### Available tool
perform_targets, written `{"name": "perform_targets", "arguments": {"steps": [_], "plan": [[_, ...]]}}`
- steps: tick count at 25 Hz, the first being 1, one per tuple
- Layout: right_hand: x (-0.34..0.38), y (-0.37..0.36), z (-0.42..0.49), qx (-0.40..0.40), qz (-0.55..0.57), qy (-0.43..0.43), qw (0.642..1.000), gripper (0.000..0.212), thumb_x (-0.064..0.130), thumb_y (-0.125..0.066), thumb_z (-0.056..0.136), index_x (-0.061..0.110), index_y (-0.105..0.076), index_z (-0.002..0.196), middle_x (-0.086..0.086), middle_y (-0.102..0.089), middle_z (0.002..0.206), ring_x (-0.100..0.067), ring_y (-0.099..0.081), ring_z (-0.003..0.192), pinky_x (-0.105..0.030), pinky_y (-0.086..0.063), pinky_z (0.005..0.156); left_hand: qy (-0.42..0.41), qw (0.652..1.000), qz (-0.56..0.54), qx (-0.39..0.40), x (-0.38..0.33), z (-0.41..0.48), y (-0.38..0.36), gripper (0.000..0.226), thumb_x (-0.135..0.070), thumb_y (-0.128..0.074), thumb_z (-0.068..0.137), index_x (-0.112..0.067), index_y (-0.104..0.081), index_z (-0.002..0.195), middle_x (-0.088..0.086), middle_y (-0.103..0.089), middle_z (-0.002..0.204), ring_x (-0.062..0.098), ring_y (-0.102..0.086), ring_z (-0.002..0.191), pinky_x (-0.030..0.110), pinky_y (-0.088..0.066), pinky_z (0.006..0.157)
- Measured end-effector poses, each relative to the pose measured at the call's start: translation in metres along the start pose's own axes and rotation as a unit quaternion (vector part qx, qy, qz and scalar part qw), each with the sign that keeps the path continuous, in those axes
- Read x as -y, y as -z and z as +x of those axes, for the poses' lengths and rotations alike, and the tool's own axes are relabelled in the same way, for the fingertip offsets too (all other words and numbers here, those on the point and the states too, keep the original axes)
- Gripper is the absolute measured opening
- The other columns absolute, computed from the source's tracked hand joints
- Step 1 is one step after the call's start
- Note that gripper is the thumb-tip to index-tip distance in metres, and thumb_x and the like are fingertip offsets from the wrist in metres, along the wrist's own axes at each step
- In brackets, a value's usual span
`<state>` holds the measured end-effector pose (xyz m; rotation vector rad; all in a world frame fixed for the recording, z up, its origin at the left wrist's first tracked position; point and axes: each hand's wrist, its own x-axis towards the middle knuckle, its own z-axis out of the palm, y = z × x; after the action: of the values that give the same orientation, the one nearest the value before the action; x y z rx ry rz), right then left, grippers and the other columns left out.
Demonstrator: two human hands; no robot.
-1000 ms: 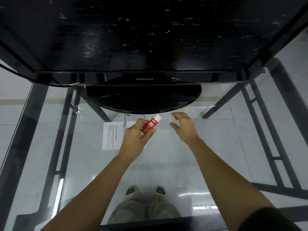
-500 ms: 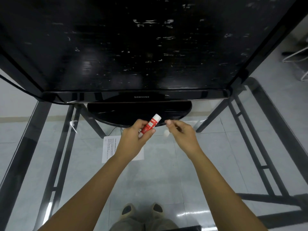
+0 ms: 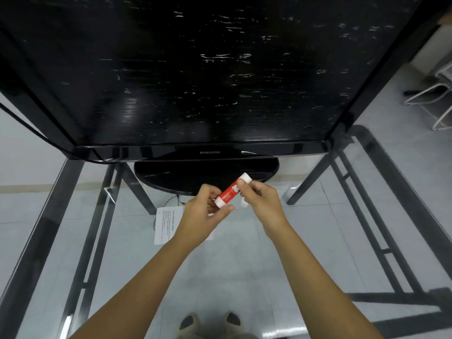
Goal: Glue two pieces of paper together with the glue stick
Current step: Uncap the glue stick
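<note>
While left hand (image 3: pixel 203 211) and right hand (image 3: pixel 263 199) both pinch the glue stick (image 3: pixel 231 190), risk dropping it onto the glass table (image 3: pixel 244 265) through a hasty cap pull.

Both hands, left (image 3: pixel 204 214) and right (image 3: pixel 263 204), meet, fingers pinched.

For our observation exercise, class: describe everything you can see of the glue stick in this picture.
The glue stick is a short cylinder with a red label bearing white lettering and white plastic at both ends. It is held tilted above the glass table, its upper end pointing up and right. The left hand pinches its lower end; the right hand grips near the cap end.
</note>
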<state>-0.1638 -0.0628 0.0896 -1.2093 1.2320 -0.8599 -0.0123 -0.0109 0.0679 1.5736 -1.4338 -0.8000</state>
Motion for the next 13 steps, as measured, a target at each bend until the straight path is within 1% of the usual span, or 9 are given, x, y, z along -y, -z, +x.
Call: {"name": "perform_targets", "arguments": {"steps": [1,3,5,7,9,11,13], "plan": [[-0.001,0.000,-0.001,0.002,0.004,-0.006,1.000,0.028,0.045,-0.063,0.082,0.019,-0.067,0.074,0.000,-0.060,0.072,-0.005,-0.056,0.068,-0.014,-0.045,0.063,0.009,0.999,-0.032,-0.013,0.001,-0.004,0.000,0.028,-0.035,-0.070,0.077,-0.033,-0.048,0.093,-0.011,-0.063,0.088,-0.001,-0.062,0.078,0.010,-0.050,0.064],[-0.003,-0.003,-0.003,0.017,0.024,-0.014,0.999,0.028,0.043,-0.060,0.084,0.016,-0.067,0.087,0.002,-0.069,0.084,-0.004,-0.065,0.081,-0.014,-0.049,0.070,0.014,0.997,-0.061,-0.042,0.002,-0.010,-0.002,0.022,-0.035,-0.068,0.079,-0.030,-0.052,0.094,-0.010,-0.066,0.088,-0.001,-0.063,0.079,0.011,-0.051,0.066],[-0.004,-0.007,-0.007,0.011,0.047,-0.012,0.999,0.029,0.042,-0.059,0.085,0.015,-0.067,0.094,0.002,-0.069,0.087,-0.003,-0.066,0.086,-0.012,-0.050,0.073,0.009,0.996,-0.068,-0.049,0.001,-0.014,-0.003,0.018,-0.040,-0.064,0.080,-0.030,-0.054,0.091,-0.009,-0.068,0.085,0.003,-0.064,0.078,0.015,-0.052,0.066],[-0.006,-0.010,-0.011,-0.001,0.064,-0.004,0.998,0.028,0.041,-0.058,0.086,0.015,-0.066,0.095,0.003,-0.069,0.088,-0.003,-0.066,0.088,-0.012,-0.050,0.075,0.013,0.996,-0.085,-0.034,0.000,-0.016,-0.003,0.014,-0.041,-0.062,0.081,-0.031,-0.054,0.088,-0.007,-0.069,0.082,0.007,-0.065,0.075,0.019,-0.053,0.064],[-0.008,-0.012,-0.014,-0.004,0.084,0.003,0.996,0.028,0.039,-0.058,0.086,0.014,-0.066,0.098,0.002,-0.068,0.090,-0.005,-0.065,0.091,-0.013,-0.050,0.079,0.028,0.989,-0.144,-0.012,-0.001,-0.016,0.000,0.011,-0.035,-0.063,0.083,-0.028,-0.056,0.087,-0.006,-0.070,0.084,0.008,-0.066,0.073,0.019,-0.053,0.063],[-0.009,-0.014,-0.017,-0.003,0.103,0.011,0.995,0.030,0.038,-0.057,0.087,0.012,-0.065,0.099,0.000,-0.068,0.090,-0.007,-0.065,0.093,-0.015,-0.050,0.082,0.036,0.980,-0.193,0.006,-0.002,-0.016,0.003,0.015,-0.035,-0.064,0.082,-0.023,-0.057,0.087,-0.007,-0.071,0.086,0.009,-0.065,0.069,0.017,-0.051,0.062],[-0.009,-0.016,-0.020,-0.005,0.107,0.014,0.994,0.033,0.040,-0.057,0.085,0.012,-0.065,0.101,0.000,-0.068,0.092,-0.009,-0.065,0.096,-0.018,-0.050,0.085,0.040,0.973,-0.226,0.023,-0.002,-0.017,0.006,0.022,-0.041,-0.062,0.079,-0.021,-0.057,0.089,-0.005,-0.070,0.082,0.011,-0.063,0.066,0.017,-0.049,0.062]]}}
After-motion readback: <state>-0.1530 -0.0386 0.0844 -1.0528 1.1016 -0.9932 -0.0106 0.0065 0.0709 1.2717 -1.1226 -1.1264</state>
